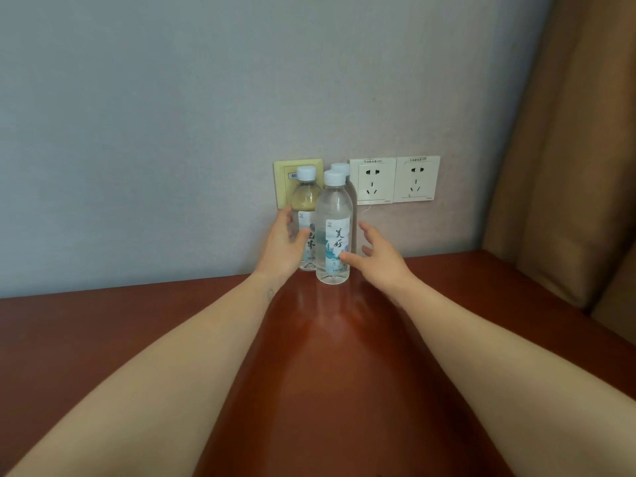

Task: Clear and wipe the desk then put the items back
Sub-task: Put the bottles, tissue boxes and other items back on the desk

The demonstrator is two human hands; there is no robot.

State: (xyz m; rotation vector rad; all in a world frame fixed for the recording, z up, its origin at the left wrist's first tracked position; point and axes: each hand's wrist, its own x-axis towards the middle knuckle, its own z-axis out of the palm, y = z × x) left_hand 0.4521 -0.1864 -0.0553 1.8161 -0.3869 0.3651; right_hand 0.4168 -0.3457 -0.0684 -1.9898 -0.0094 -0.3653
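Likely hotel room: glossy red-brown counter (327, 373) against plain grey wall (172, 115), wall sockets (395, 180), tan curtain (568, 149), three matching branded water bottles (333, 228).

Rear bottle (340, 166): only cap and shoulder sliver show behind front bottle (333, 232). Left hand (280, 247) covers part of left bottle (305, 197); grip uncertain. Socket lettering (372, 161) too small to read; forearms (172, 373) cut by lower edge

Glossy red-brown desk (327, 373) runs up to the wall. 3 capped clear bottles stand upright at its far edge, bunched close: front bottle (333, 232), left bottle (306, 197) just beside it, back bottle (340, 166) mostly hidden behind.
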